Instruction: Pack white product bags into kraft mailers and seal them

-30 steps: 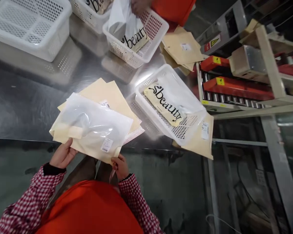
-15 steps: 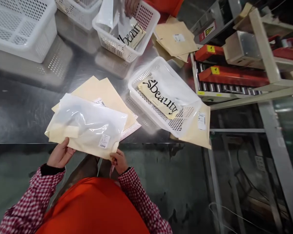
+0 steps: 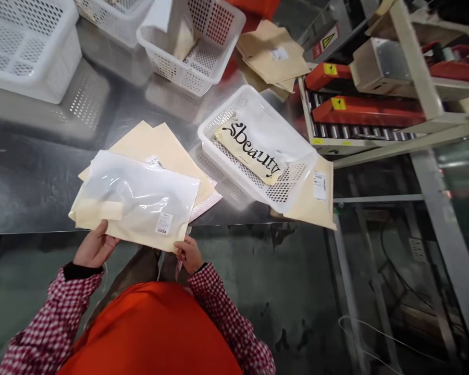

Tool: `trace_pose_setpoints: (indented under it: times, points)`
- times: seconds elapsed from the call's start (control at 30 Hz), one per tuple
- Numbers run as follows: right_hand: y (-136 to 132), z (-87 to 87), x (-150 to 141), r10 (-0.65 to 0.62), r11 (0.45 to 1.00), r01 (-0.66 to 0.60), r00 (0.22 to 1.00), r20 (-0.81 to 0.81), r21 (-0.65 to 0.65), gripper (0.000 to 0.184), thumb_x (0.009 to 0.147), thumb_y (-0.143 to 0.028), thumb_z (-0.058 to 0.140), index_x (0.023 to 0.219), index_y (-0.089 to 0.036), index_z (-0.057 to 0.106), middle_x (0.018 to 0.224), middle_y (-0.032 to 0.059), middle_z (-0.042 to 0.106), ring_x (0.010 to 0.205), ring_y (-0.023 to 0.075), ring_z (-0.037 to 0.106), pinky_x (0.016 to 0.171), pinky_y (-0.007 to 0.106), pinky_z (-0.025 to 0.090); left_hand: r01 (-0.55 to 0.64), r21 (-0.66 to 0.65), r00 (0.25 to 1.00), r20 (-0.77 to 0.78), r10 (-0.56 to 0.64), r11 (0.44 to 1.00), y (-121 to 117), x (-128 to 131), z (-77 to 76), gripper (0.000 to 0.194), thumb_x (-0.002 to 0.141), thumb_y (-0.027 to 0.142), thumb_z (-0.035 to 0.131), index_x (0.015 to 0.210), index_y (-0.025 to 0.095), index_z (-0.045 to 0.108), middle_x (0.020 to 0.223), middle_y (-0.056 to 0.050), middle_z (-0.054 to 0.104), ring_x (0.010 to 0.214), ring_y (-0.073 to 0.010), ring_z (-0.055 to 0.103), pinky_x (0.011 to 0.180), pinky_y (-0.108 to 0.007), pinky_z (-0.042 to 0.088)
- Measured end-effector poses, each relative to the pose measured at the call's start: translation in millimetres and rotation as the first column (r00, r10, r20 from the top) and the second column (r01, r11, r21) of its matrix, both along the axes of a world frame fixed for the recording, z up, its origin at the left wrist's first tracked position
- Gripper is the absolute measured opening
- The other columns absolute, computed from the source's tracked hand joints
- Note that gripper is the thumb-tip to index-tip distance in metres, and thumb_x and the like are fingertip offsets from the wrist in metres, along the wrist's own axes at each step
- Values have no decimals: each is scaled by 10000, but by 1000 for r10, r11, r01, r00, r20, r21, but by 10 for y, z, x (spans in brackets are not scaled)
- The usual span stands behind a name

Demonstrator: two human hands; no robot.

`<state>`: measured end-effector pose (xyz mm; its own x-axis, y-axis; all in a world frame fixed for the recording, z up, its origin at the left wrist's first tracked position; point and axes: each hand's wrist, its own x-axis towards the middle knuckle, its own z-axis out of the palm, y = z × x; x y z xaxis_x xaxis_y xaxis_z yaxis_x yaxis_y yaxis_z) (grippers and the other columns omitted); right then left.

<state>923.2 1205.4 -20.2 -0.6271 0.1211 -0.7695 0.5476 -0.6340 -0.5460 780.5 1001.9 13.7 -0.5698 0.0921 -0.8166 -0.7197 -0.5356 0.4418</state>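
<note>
Both hands hold the near edge of a shiny white-and-cream plastic package (image 3: 136, 190) with a small barcode label on it. My left hand (image 3: 94, 246) pinches its lower edge at the left, thumb on top. At the lower right corner my right hand (image 3: 190, 254) grips the same edge between thumb and fingers. Under the package, several cream envelopes (image 3: 168, 148) lie fanned out on the metal table (image 3: 19, 182), with a pinkish bubble mailer (image 3: 209, 204) poking out to the right.
To the right, a white basket (image 3: 219, 148) holds a cream pouch (image 3: 250, 151) lettered "beauty"; a labelled envelope (image 3: 323, 200) overhangs the table edge beside it. More white baskets (image 3: 68, 67) stand at the back. Envelopes (image 3: 268, 57) lie near a roller conveyor (image 3: 359, 130).
Another person's hand is gone from the back basket, and the lettered pouch there no longer shows. My hands keep the same hold on the package; the view has shifted slightly.
</note>
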Motion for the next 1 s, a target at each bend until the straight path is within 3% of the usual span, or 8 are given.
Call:
trace_pose_setpoints:
  times: [0.13,0.3,0.37,0.47,0.57,0.7,0.9,1.0]
  points:
    - [173,152,25,74,947,-72,997,7,314,363,658,-418,646,881,-136,696,686,24,589,538,107,433,454,225,338,-10,9,998,-57,11,1000,-21,10,-13,442,979,120,380,1350,296,544,1139,9,735,907,-109,719,1004,-269,520]
    - [324,637,-474,462,290,-68,883,-77,955,658,774,-509,658,1314,-148,557,1281,169,578,1200,314,495,1046,484,391,114,-56,983,-138,-121,992,-33,77,53,360,833,135,656,1183,217,655,1154,-34,727,1050,-206,682,948,-294,564]
    - [215,711,-829,715,167,-147,699,-17,975,997,653,-571,758,1466,-145,370,1495,195,385,1340,378,368,1110,556,310,194,-52,969,-144,-200,980,44,110,133,425,743,191,761,1157,206,668,1149,-58,726,1110,-267,652,952,-341,567]
    - [48,627,-1281,836,106,-315,542,87,943,1271,532,-536,836,1534,-117,175,1530,248,296,1334,421,368,1067,601,345,317,-3,929,-203,-311,949,228,120,286,466,662,294,831,1101,205,701,1181,-72,712,1198,-313,592,1017,-383,516]
    - [154,522,-1402,808,280,-384,589,0,880,1064,629,-314,783,1523,-148,231,1309,177,580,1143,333,576,976,512,463,501,-15,807,-353,-473,866,366,35,435,430,664,328,822,1059,194,716,1228,-86,685,1249,-317,543,1072,-389,447]
    - [747,732,-1058,652,475,-154,723,-229,866,792,653,-121,607,1422,-207,438,1370,86,573,1241,267,546,1073,435,417,604,-407,473,-510,-719,686,454,-100,442,400,780,334,690,1162,222,662,1255,-98,651,1197,-300,565,1055,-426,426]
    - [1376,1168,-434,453,212,-176,889,63,961,788,704,-164,547,1473,-161,374,1446,134,499,1302,305,491,1092,477,389,117,-975,-170,169,-971,-191,941,177,37,257,795,290,639,1012,153,647,1061,-148,634,1041,-306,563,886,-439,451]
    - [1303,1121,-296,375,80,-253,904,207,964,747,728,-188,547,1457,-149,390,1377,155,552,1244,326,530,1049,491,427,37,-957,-197,274,-941,-286,1163,291,-60,308,755,239,654,1033,108,643,1089,-203,600,1089,-373,518,890,-501,414]
